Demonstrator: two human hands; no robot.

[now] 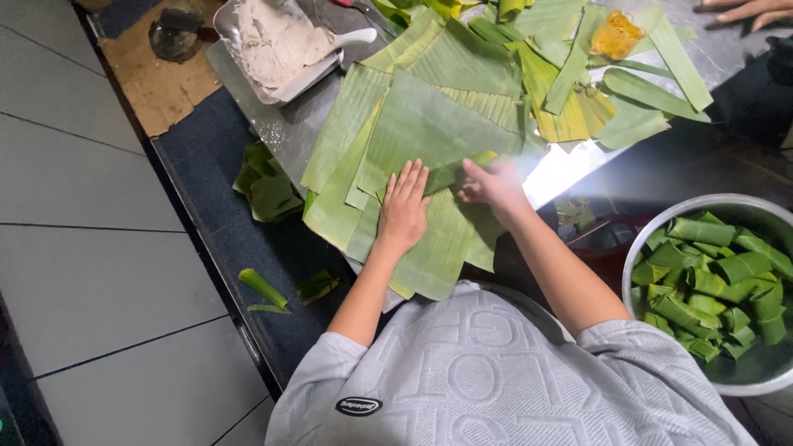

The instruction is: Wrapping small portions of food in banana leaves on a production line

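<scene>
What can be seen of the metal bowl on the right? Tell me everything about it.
The metal bowl is round, silver and shiny, like steel, with a rolled rim. It sits upright at the right edge of the view, partly cut off, beside the person's right arm and below the worktop's level. It is heaped with small folded green leaf parcels, rolled or wrapped into short bundles. Neither hand touches it; the right hand rests on the leaves on the worktop.

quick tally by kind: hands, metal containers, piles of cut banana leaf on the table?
Hands: 3 – the person's left hand and right hand on the banana leaf sheets, plus another person's hand at the top edge
Metal containers: 2 – tray of white dough, bowl of folded leaf parcels
Leaf piles: 1
Total: 6
</scene>
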